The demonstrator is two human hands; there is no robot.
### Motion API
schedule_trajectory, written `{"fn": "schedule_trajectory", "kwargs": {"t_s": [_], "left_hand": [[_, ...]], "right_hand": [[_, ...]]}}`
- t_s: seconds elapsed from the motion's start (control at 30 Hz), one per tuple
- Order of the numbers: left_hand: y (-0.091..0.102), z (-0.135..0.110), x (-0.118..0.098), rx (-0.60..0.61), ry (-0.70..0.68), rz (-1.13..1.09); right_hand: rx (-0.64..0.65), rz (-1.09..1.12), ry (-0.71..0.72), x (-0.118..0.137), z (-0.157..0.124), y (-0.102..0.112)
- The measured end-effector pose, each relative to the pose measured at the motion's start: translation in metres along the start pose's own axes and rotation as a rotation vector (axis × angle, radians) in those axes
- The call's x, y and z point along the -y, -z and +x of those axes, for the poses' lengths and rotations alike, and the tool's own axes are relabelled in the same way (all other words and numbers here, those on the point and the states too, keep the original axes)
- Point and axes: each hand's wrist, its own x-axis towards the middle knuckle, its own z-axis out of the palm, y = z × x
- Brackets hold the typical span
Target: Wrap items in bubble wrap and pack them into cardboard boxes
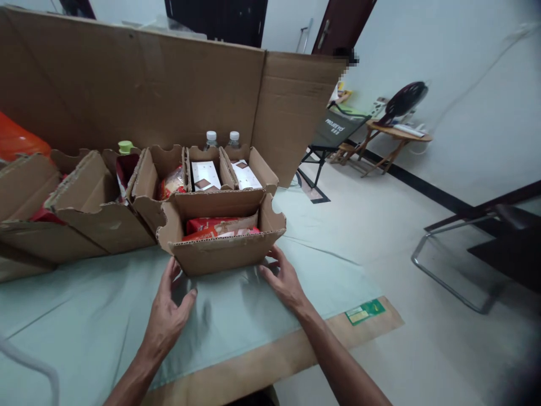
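A small open-topped cardboard box [228, 256] stands on the cloth-covered table, crosswise before a row of similar boxes. Inside it lie red and pink snack packets [220, 227], partly hidden by its front wall. My left hand [167, 313] is at the box's lower left corner, fingers raised and thumb held apart. At the lower right corner is my right hand [287, 282], its fingers spread and their tips close against the cardboard. Neither hand wraps round the box; whether the fingertips press on it I cannot tell.
Behind, cardboard bins [101, 225] hold packets and white cartons [205, 175]. Two white-capped bottles [211, 139] rise behind them, before a tall cardboard screen [190, 96]. An orange item [21, 138] is at far left. A chair [338, 129] and fan [406, 101] stand beyond.
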Motion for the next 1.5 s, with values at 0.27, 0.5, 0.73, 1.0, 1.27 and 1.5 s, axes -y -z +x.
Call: {"fn": "schedule_trajectory", "kwargs": {"t_s": [0.27,0.5,0.73,1.0,1.27,1.5], "left_hand": [[-0.014,0.005,0.002,0.042,-0.038,-0.001],[0.033,-0.023,0.011,-0.010,0.005,0.218],[0.066,-0.087,0.020,-0.044,-0.378,0.453],[0.129,-0.108,0.011,-0.336,-0.370,0.433],[0.178,-0.108,0.038,-0.574,-0.362,0.359],[0.186,-0.102,0.056,-0.549,-0.404,0.298]], "right_hand": [[-0.027,0.190,-0.015,-0.002,0.003,-0.008],[-0.185,0.057,-0.098,0.007,-0.034,0.007],[0.193,0.049,0.284,0.075,-0.079,-0.053],[0.622,0.102,0.705,0.172,-0.033,-0.163],[0.907,0.065,0.793,0.251,-0.006,-0.338],[0.993,-0.325,1.055,0.306,-0.010,-0.478]]}}
